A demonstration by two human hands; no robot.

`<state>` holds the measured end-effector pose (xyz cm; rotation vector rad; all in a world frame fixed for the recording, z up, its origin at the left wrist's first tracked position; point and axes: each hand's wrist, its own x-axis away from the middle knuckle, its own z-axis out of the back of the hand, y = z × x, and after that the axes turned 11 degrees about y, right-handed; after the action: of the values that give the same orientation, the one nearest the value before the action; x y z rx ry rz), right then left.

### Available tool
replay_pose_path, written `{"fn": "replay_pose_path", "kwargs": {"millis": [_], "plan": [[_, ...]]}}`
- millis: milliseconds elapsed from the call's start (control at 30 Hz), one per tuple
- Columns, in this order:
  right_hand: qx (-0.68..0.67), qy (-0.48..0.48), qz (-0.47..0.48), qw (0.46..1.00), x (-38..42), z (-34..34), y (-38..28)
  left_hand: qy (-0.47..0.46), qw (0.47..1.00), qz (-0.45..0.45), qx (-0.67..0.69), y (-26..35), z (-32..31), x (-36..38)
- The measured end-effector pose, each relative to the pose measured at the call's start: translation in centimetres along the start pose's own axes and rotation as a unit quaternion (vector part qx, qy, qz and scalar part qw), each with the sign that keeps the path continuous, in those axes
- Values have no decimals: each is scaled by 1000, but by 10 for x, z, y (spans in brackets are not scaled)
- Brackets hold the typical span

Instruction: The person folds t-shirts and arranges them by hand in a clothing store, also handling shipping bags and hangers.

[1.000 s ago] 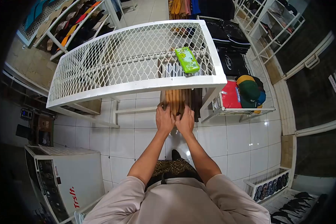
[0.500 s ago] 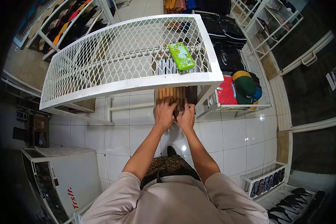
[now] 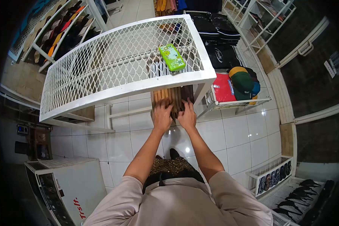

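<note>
A row of brown items (image 3: 165, 94), like folded garments standing on edge, runs from tan on the left to dark brown on the right. It sits beneath the front edge of the white mesh-top table (image 3: 120, 90), which partly covers it. My left hand (image 3: 162, 117) rests on the near end of the lighter items with fingers spread. Close beside it, my right hand (image 3: 187, 116) lies over the darker ones, its fingers apart and thumb turned inward. The fingertips reach in among the edges. On the mesh above lies a bright green patterned case (image 3: 172, 57).
Right of the table, a low rack (image 3: 237, 103) holds a red packet (image 3: 224, 88) and several caps (image 3: 242, 84). Black folded goods (image 3: 222, 56) are stacked behind. A white box-shaped unit (image 3: 77, 188) stands at lower left, a sandal rack (image 3: 274, 177) at lower right.
The view has shifted slightly, so the table and rack sit further left. My fingers have moved a little over the brown row, the right-hand fingers spreading more.
</note>
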<state>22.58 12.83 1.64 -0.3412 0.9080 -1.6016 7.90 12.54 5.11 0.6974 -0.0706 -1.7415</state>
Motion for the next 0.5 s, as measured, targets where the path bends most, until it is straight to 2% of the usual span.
{"fn": "replay_pose_path", "kwargs": {"millis": [167, 267, 333, 367, 400, 467, 500], "plan": [[5, -25, -78, 997, -4, 8, -12, -20, 1000, -5, 20, -6, 3, 9], [-32, -28, -53, 998, 6, 9, -6, -18, 999, -29, 39, -4, 15, 12], [16, -3, -25, 1000, 24, 9, 0, -30, 993, -9, 115, -6, 15, 18], [-12, 33, -21, 999, 34, 12, 2, 14, 991, -23, 128, -10, 10, 23], [-40, 68, -14, 997, 43, 19, 6, 21, 990, -21, 140, -8, 12, 29], [-119, 20, -125, 985, 65, 55, -8, -45, 973, 79, 210, 2, 20, 45], [-122, 33, -118, 985, 79, 67, -5, -43, 963, 97, 247, 10, 21, 56]]}}
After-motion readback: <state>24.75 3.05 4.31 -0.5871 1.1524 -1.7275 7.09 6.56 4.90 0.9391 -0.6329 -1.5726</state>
